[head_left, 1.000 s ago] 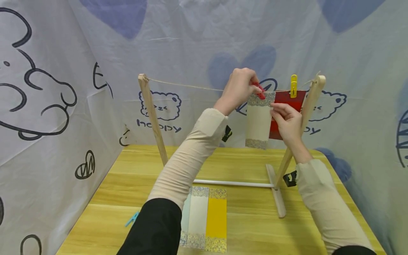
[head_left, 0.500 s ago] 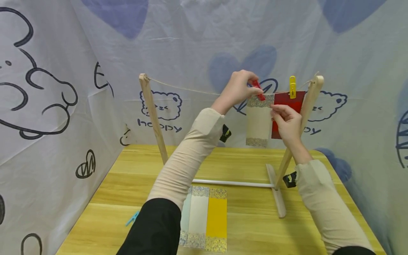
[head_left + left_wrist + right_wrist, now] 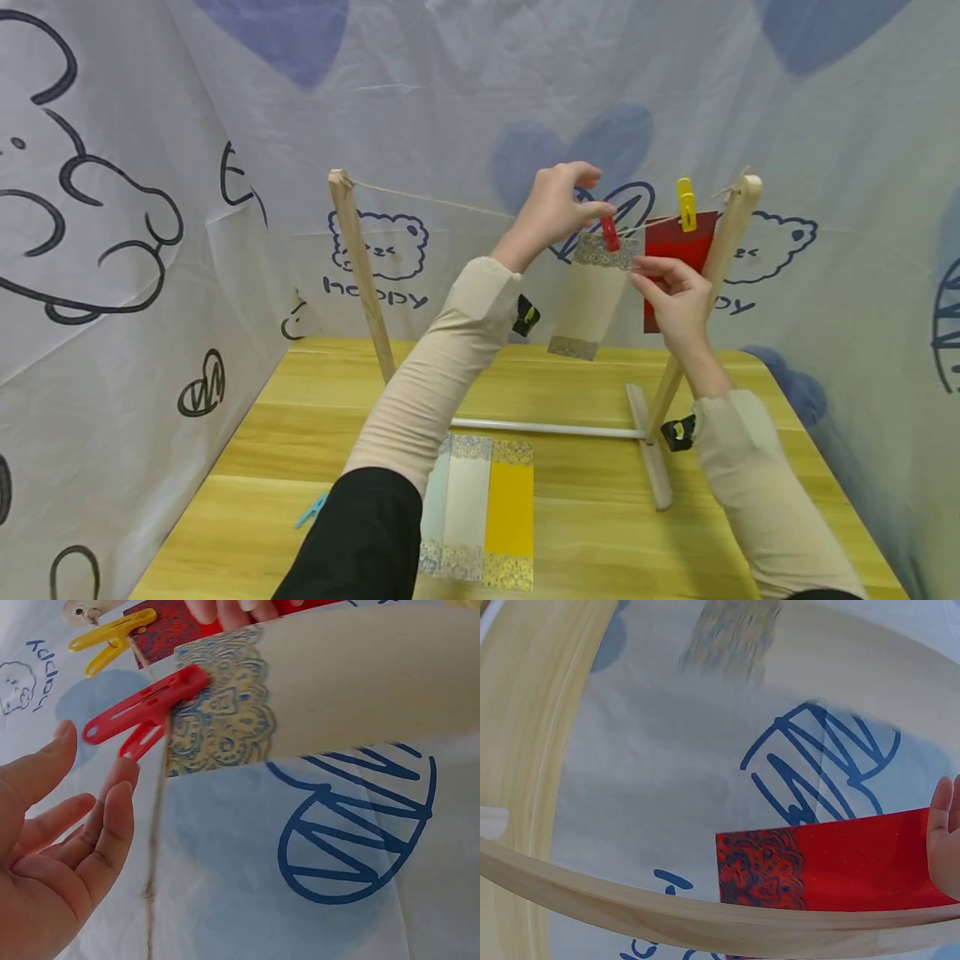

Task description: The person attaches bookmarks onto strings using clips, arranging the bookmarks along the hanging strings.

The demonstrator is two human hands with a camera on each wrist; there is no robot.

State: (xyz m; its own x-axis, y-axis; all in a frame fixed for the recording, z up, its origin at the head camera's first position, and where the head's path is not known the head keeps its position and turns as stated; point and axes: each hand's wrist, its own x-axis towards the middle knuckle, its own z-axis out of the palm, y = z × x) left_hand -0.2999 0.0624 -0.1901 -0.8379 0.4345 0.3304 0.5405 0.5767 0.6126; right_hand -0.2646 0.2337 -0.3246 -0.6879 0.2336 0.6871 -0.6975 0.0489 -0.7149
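Note:
A cream card [image 3: 592, 292] with patterned bands hangs tilted from the twine line, its lower end swung left. A red clothespin [image 3: 611, 233] clips its top band [image 3: 225, 705] to the twine. My left hand [image 3: 557, 204] is just off the clothespin's handles; in the left wrist view its fingers [image 3: 112, 825] are spread and hold nothing. My right hand [image 3: 675, 292] pinches the card's upper right edge with thumb and forefinger. Behind that hand hangs a red card [image 3: 678, 237], held to the twine by a yellow clothespin [image 3: 686, 206].
The twine runs between two wooden posts [image 3: 360, 267], joined low down by a white rod [image 3: 547, 428]. Several patterned cards lie on the table, among them a yellow card [image 3: 510, 508] and a pale card [image 3: 467, 508]. A blue clothespin [image 3: 311, 512] lies left of them.
My left hand has let go of the red clothespin, which now grips the card and twine. The twine has sagged there, and the card's lower end has swung left. My right hand has dropped slightly.

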